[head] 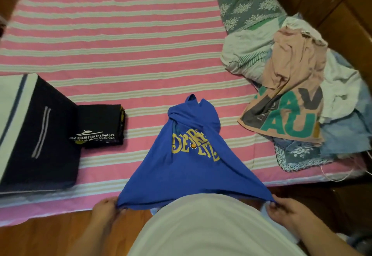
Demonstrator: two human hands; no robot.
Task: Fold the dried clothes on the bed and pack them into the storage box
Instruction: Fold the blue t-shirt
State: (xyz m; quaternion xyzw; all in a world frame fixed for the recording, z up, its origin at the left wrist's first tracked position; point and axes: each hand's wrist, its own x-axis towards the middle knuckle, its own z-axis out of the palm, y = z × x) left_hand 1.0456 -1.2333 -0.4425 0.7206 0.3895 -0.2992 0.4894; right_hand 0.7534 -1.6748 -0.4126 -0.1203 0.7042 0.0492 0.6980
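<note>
Both hands pinched the blue T-shirt (187,167) by its near hem: the left hand (105,210) had its fingers (117,205) curled round the left corner, the right hand (285,209) gripped the right corner. Stretched between them, the shirt ran out onto the pink striped bed (120,44), yellow lettering up. To the left lay a folded black shirt (100,125) touching the dark storage box (42,135). Far right sat a pile of unfolded clothes (291,94).
</note>
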